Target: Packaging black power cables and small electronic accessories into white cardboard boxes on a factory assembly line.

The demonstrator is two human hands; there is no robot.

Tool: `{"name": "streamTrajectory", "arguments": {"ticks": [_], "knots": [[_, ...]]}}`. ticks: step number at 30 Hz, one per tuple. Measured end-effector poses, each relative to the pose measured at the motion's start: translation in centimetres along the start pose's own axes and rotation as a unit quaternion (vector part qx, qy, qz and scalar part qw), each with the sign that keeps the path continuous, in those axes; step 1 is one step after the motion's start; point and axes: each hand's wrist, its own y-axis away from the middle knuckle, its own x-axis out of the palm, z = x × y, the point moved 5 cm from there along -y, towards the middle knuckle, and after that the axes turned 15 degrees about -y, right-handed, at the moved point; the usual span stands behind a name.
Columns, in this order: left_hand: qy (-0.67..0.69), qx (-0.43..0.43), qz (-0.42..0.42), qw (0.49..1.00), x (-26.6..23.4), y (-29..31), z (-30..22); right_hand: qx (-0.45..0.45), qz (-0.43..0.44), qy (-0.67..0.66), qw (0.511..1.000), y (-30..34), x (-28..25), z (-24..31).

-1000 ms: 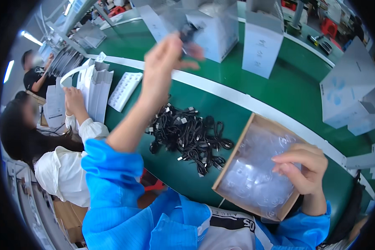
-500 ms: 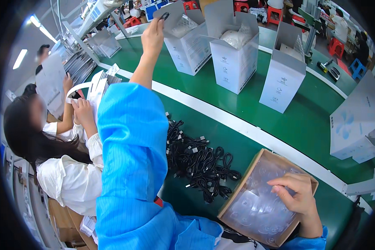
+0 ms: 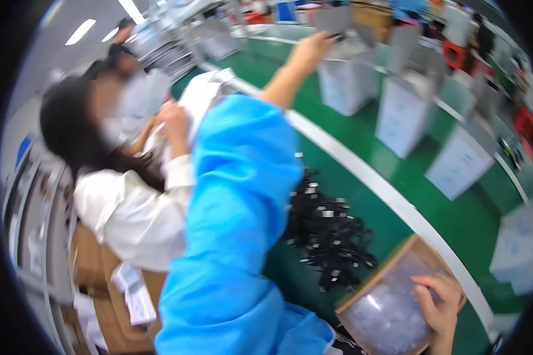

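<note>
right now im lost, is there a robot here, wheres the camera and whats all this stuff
No robot: these are a person's bare hands, seen by a wide fisheye camera on that person's head, so straight edges bend. The left hand is up by an open white carton, its fingers around a small dark item too blurred to name. The right hand is over a cardboard box of clear plastic pieces; whether it grips one, I can't tell. On the green table, a pile of black cables lies between the blue sleeve and that box.
</note>
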Motion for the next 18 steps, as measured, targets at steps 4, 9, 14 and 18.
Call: {"name": "streamTrajectory", "arguments": {"ticks": [4, 9, 14, 18], "knots": [[0.182, -0.039, -0.088, 0.979, 0.7, 2.0, -1.2, 0.019, -0.022, -0.003, 1.0, 0.3, -0.3, 0.6], [0.046, 0.077, -0.07, 0.993, -0.2, 3.2, -1.0, 0.017, 0.035, 0.006, 0.999, -1.6, 0.5, 1.6], [-0.071, 0.125, 0.011, 0.99, 1.1, 0.0, -1.3, 0.039, 0.038, 0.024, 0.998, -1.7, 0.5, 1.3], [-0.118, 0.165, 0.088, 0.975, 2.7, -2.4, -0.7, 0.033, 0.044, 0.02, 0.998, -1.7, 0.6, 1.2]]}}
